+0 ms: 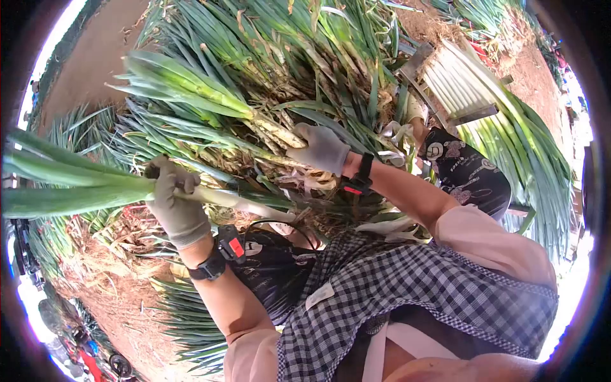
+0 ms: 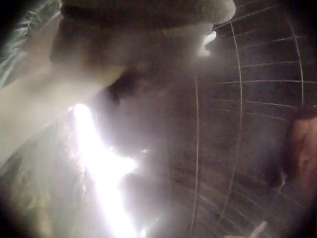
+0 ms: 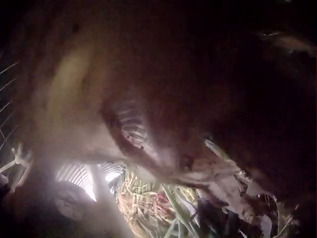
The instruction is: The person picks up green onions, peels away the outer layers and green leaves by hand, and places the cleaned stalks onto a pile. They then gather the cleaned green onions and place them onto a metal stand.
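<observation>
In the head view my gloved left hand (image 1: 177, 207) grips a trimmed leek (image 1: 245, 205) where the green leaves meet the white shank. Its leaves spread out to the left and its shank points right, above my lap. Further forward, my gloved right hand (image 1: 323, 151) holds a second leek (image 1: 219, 99) by the lower shank, which has brown, dirty outer skins. That one lies over the heap of leeks (image 1: 254, 44), its leaves toward the upper left. The left wrist view shows a blurred pale shank (image 2: 34, 106) under the glove; the right wrist view is mostly dark.
On the right a rack (image 1: 474, 116) holds a bundle of clean leeks (image 1: 455, 76), white ends up front. Peeled skins and roots litter the soil (image 1: 121, 299) at left. Dark printed leg covers (image 1: 474, 172) and a checked apron (image 1: 394, 286) cover the person's body.
</observation>
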Action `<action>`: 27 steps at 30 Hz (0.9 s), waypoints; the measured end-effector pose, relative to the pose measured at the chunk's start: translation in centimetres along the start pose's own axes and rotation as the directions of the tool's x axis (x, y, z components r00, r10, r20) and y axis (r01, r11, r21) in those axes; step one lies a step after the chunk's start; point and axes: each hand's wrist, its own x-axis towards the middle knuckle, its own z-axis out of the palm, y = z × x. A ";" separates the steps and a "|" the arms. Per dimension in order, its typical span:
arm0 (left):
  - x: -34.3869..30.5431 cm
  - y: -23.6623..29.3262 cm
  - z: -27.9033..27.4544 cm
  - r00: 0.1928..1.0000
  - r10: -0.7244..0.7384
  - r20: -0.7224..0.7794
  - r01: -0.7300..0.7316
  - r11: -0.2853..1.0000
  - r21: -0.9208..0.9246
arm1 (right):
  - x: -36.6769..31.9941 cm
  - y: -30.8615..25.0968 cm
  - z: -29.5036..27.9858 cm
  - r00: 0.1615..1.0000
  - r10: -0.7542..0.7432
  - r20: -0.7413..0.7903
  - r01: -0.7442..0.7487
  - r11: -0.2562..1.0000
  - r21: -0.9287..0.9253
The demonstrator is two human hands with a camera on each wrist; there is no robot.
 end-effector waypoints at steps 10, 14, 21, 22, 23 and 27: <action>-1.7 0.6 1.4 0.997 0.048 -0.064 -0.044 0.998 0.051 | 1.6 2.8 7.5 0.970 0.144 0.194 -0.135 0.989 -0.057; -1.5 0.4 1.1 0.993 0.063 -0.098 -0.052 0.993 0.103 | 3.7 2.6 6.0 0.995 0.016 0.098 -0.001 0.988 -0.152; -0.1 -0.4 0.6 0.994 -0.009 -0.110 0.019 0.996 0.083 | 17.4 8.8 5.9 0.990 0.110 -0.084 -0.128 0.957 -0.259; -0.1 -0.4 0.8 0.993 -0.022 -0.112 0.031 0.996 0.084 | 18.2 8.8 6.2 0.945 0.316 0.087 -0.257 0.878 -0.404; 0.0 -0.6 1.1 0.993 -0.035 -0.114 0.045 0.995 0.084 | 18.5 9.0 6.4 0.944 0.318 0.086 -0.261 0.880 -0.396; 0.4 -1.1 1.9 0.980 -0.030 -0.199 0.072 0.976 0.205 | 19.1 8.5 4.8 0.876 0.416 0.244 -0.328 0.885 -0.331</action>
